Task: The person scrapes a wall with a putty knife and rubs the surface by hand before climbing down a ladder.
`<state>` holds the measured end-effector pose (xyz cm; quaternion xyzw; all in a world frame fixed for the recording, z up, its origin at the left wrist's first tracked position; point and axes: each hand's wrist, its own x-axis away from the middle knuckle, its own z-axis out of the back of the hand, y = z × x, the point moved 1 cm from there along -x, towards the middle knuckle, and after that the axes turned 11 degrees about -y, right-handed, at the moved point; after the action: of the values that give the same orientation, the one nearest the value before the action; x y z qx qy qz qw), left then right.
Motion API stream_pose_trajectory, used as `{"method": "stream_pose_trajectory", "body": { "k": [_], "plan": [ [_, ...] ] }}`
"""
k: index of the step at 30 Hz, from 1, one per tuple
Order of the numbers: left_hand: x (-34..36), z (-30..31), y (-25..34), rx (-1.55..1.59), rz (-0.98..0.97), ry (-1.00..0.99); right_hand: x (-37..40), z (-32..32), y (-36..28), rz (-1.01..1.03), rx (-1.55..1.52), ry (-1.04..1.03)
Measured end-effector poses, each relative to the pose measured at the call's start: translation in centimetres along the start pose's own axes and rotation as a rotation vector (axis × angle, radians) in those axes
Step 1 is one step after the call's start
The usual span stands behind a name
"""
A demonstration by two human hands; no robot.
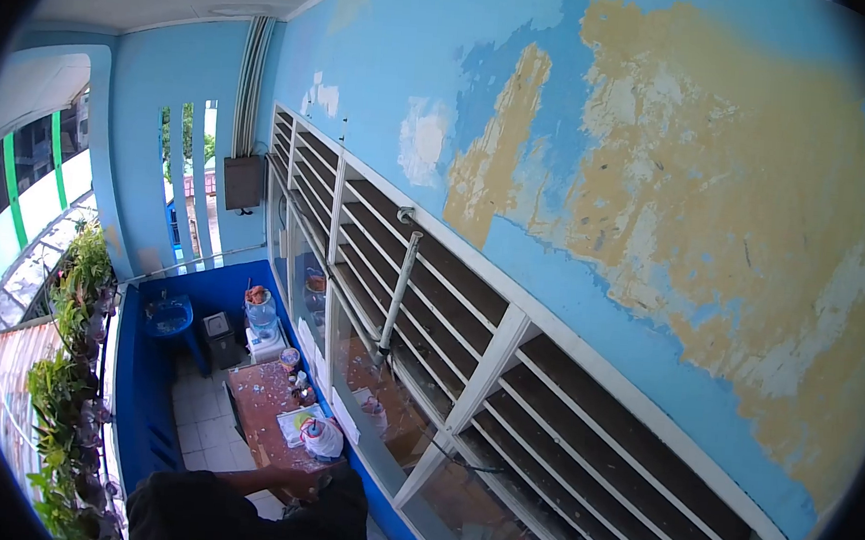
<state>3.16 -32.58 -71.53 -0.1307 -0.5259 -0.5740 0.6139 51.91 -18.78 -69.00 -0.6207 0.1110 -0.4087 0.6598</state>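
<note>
At the bottom edge, a bare forearm crosses from my dark left sleeve toward the right. My left hand [299,481] is at its end, beside the dark cloth of my right sleeve [345,495]; its fingers are too small and shaded to make out. My right hand is out of view. Just beyond the left hand is a brown table [261,399] speckled with pale flecks. A white plastic bag [322,440] sits at its near end, next to a printed sheet [293,423]. Farther along stand small containers [300,391].
Along the right runs a blue wall [366,75] with peeled, tan patches, above slatted windows [430,300] and a pipe [400,293]. Past the table are a water dispenser [265,341], a grey bin [218,329] and a blue sink [168,318]. Plants [63,385] line the left ledge.
</note>
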Motion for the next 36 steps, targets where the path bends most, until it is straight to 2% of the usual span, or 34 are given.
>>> {"method": "stream_pose_trajectory", "body": {
  "k": [1, 3, 4, 5, 6, 8, 9, 10, 11, 12, 13, 16, 20, 26, 32, 36],
  "plan": [
    [1.3, 2.5, 2.9, -0.096, 0.129, 0.018, -0.8, -0.1, -4.0, 0.052, -0.030, -0.002],
    [4.2, 8.5, 9.8, -0.129, -0.036, 0.290, -2.2, -0.3, -13.0, 0.182, -0.056, -0.009],
    [2.5, 10.6, 11.7, -0.002, -0.195, 0.597, -2.6, -0.2, -17.9, 0.270, -0.027, -0.009],
    [3.2, 14.4, 15.3, 0.120, -0.580, 0.668, -2.7, 0.0, -23.0, 0.363, 0.026, -0.006],
    [5.1, 17.9, 19.5, 0.160, -0.589, 0.693, -2.7, 0.3, -28.5, 0.475, 0.165, 0.016],
    [11.4, 22.4, 28.1, 0.668, -0.994, 0.622, -2.8, 0.5, -37.3, 0.608, -0.119, -0.135],
    [11.9, 24.9, 30.5, 0.786, -1.122, 0.603, -3.2, 0.9, -40.5, 0.642, -0.261, -0.232],
    [12.1, 27.4, 32.4, 0.878, -1.253, 0.519, -4.0, 1.0, -43.3, 0.720, -0.251, -0.189],
    [15.1, 29.0, 34.7, 0.838, -1.389, 0.524, -4.8, 1.1, -45.7, 0.799, -0.237, -0.146],
    [16.3, 30.6, 36.8, 0.960, -1.514, 0.490, -4.8, 1.2, -48.1, 0.804, -0.283, -0.147],
    [19.4, 31.5, 38.4, 0.933, -1.571, 0.509, -4.7, 1.3, -49.8, 0.807, -0.330, -0.147],
    [19.5, 35.3, 41.0, 1.143, -1.693, 0.504, -6.0, 2.8, -51.9, 0.811, -0.354, -0.103],
    [19.1, 37.0, 42.5, 1.128, -1.687, 0.546, -7.9, 3.1, -52.0, 0.803, -0.427, 0.045],
    [19.8, 38.3, 42.5, 1.068, -1.654, 0.658, -7.8, 1.6, -53.5, 0.827, -0.488, 0.040],
    [19.0, 38.0, 41.9, 1.096, -1.636, 0.690, -7.4, 0.1, -53.3, 0.788, -0.549, 0.146],
    [20.7, 39.6, 42.5, 1.116, -1.631, 0.721, -7.6, 1.0, -55.3, 0.810, -0.524, 0.052]
  ]
}}
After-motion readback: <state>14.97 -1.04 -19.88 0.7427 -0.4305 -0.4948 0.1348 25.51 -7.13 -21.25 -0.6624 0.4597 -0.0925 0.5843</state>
